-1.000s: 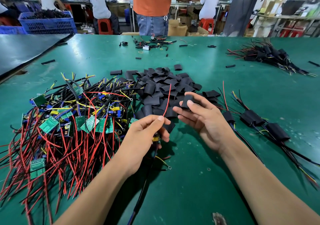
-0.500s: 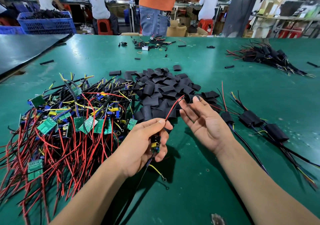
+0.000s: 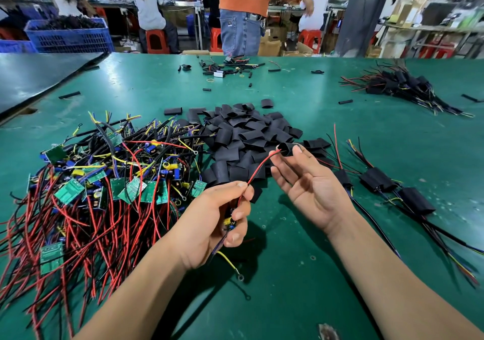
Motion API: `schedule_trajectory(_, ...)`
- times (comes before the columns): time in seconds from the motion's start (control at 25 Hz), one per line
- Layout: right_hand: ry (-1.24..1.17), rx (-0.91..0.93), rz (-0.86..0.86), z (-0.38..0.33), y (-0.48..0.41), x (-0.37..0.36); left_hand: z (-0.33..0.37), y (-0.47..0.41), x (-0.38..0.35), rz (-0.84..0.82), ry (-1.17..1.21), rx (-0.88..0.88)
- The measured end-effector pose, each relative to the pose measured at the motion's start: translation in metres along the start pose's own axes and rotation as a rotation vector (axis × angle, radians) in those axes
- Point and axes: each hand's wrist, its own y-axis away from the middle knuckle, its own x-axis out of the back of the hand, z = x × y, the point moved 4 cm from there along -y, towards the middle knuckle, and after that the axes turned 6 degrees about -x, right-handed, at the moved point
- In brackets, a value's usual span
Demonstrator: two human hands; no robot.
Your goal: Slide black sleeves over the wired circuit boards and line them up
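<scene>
My left hand (image 3: 209, 224) grips a wired circuit board (image 3: 230, 220), mostly hidden in my fingers, with a yellow ring-terminal wire hanging below. Its red and black wires (image 3: 259, 164) arc up to my right hand (image 3: 306, 185). That hand is palm up and pinches a black sleeve (image 3: 285, 148) at its fingertips, the wire tips at the sleeve's mouth. A heap of black sleeves (image 3: 246, 140) lies just behind. The pile of bare wired boards (image 3: 104, 179) is on the left. Three sleeved boards (image 3: 377, 179) lie in a row on the right.
The green table (image 3: 301, 274) carries a second bundle of sleeved boards (image 3: 400, 88) at the far right and scattered tube offcuts (image 3: 227, 68) at the far edge. A person in an orange shirt (image 3: 246, 12) stands beyond it. A dark panel (image 3: 34, 77) lies far left.
My right hand has lifted a sleeve off the heap and turned palm up. The red and black wire tips now reach the sleeve's mouth. My left hand keeps its grip on the board.
</scene>
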Motion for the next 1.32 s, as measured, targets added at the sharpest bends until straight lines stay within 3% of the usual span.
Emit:
schedule_trajectory(0.24,0.034,-0.044,-0.068,0.001,0.003,-0.003,0.002,0.001,0.004,0.043,-0.019,-0.006)
schedule_trajectory(0.6,0.283,0.083,-0.115,0.005,0.008,-0.011,0.0,0.002,0.002,0.092,-0.144,-0.012)
schedule_trajectory(1.04,0.379,-0.101,-0.285,0.021,0.012,-0.015,0.002,0.002,0.003,0.103,-0.149,-0.007)
schedule_trajectory(1.32,0.371,0.005,-0.174,0.018,0.011,-0.014,0.002,0.001,0.002,0.215,-0.088,-0.014)
